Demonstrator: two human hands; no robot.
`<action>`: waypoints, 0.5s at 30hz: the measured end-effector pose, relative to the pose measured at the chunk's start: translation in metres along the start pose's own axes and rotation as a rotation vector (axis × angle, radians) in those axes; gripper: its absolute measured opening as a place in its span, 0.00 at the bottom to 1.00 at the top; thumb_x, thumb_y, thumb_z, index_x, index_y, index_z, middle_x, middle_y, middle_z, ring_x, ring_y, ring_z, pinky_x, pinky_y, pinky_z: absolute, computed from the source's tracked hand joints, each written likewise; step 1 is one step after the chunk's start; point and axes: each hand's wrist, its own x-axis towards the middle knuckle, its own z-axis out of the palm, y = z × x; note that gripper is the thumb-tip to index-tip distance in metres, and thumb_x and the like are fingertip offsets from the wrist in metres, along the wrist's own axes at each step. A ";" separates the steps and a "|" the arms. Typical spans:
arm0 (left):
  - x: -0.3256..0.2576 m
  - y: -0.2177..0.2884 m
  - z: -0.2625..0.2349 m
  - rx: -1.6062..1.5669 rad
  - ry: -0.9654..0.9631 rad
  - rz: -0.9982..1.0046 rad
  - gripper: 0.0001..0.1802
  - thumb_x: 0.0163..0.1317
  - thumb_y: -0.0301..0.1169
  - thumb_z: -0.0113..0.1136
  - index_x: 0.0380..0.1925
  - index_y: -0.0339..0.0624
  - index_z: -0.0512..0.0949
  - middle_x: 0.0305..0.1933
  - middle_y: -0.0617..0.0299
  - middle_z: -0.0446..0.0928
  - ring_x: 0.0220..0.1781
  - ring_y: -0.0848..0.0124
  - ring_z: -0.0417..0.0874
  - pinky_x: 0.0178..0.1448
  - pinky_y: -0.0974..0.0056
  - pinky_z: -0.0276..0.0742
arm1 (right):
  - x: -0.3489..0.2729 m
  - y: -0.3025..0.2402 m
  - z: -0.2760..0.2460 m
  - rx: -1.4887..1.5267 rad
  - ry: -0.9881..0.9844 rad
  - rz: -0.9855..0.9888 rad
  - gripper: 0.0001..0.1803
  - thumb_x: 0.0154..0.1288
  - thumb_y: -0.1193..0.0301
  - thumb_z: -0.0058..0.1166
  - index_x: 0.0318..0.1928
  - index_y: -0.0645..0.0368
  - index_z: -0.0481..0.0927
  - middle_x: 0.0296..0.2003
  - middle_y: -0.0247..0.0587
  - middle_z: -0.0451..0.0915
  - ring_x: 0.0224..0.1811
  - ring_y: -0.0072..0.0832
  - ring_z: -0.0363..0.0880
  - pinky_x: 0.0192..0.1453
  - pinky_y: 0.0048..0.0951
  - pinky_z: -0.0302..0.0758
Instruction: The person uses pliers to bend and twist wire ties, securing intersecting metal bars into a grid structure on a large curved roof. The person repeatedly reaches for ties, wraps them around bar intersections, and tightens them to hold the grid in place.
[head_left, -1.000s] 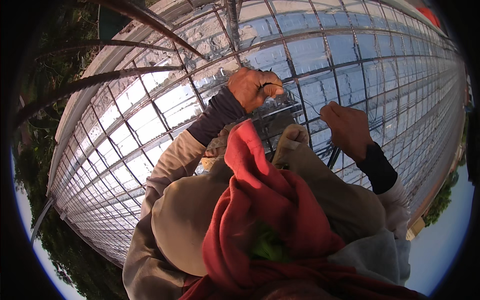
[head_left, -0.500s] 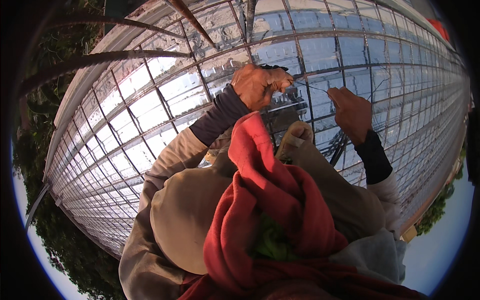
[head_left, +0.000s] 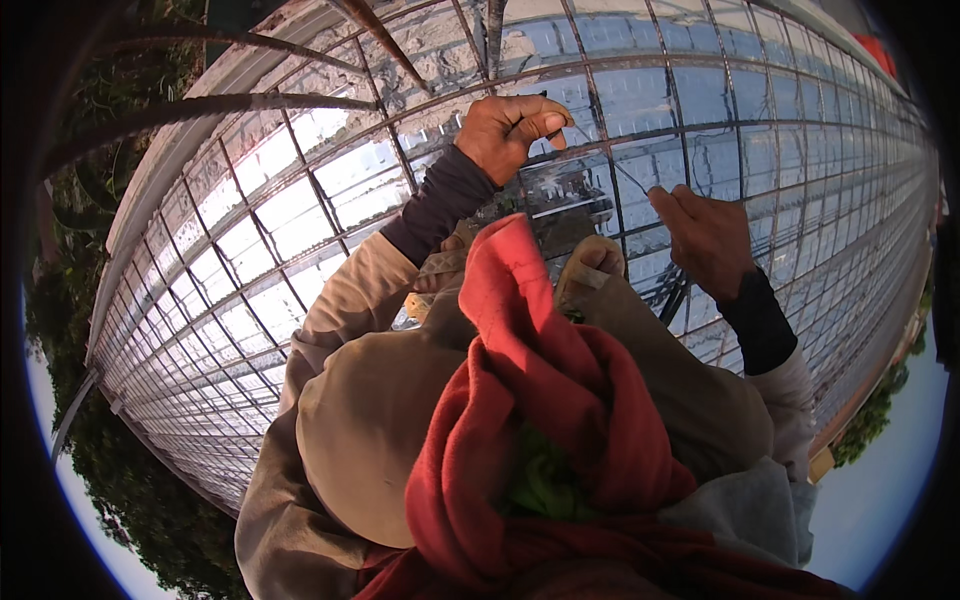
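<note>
My left hand [head_left: 512, 128] is closed in a pinch on a thin tie wire [head_left: 600, 160] right above a crossing of the steel rebar grid [head_left: 300, 200]. My right hand [head_left: 705, 235] holds the other end of the same wire, its fingers curled, a little lower and to the right. The wire runs slack between both hands. Below them my bent knees in tan trousers [head_left: 400, 400] and a red cloth [head_left: 540, 400] hide part of the grid.
The rebar mesh lies over shiny sheeting and stretches far to the right. Loose rebar rods [head_left: 230, 105] stick out at the upper left. Green plants [head_left: 60, 300] border the left edge, trees [head_left: 880, 420] the lower right.
Both hands have moved apart and up a little; the left rose toward the top of the grid, the right slid to the right, drawing the wire out between them.
</note>
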 end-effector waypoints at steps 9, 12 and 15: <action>-0.011 0.002 0.032 0.645 -0.017 0.053 0.11 0.60 0.28 0.66 0.43 0.53 0.86 0.33 0.56 0.87 0.37 0.52 0.90 0.43 0.51 0.85 | 0.042 -0.023 0.030 0.566 -0.071 0.363 0.11 0.73 0.69 0.56 0.50 0.61 0.77 0.35 0.50 0.82 0.40 0.52 0.83 0.44 0.48 0.77; -0.013 0.019 0.034 0.852 -0.195 -0.092 0.08 0.65 0.29 0.64 0.44 0.48 0.85 0.34 0.54 0.86 0.38 0.51 0.89 0.42 0.52 0.83 | 0.046 -0.001 0.033 0.366 0.174 0.235 0.08 0.72 0.71 0.55 0.48 0.59 0.77 0.39 0.50 0.82 0.40 0.51 0.84 0.43 0.48 0.78; -0.006 0.019 0.022 0.674 -0.402 0.095 0.07 0.68 0.30 0.62 0.43 0.45 0.85 0.35 0.55 0.87 0.38 0.53 0.89 0.41 0.53 0.82 | 0.044 0.001 0.033 0.205 0.177 0.258 0.07 0.71 0.74 0.55 0.47 0.56 0.78 0.40 0.49 0.82 0.39 0.49 0.84 0.40 0.46 0.79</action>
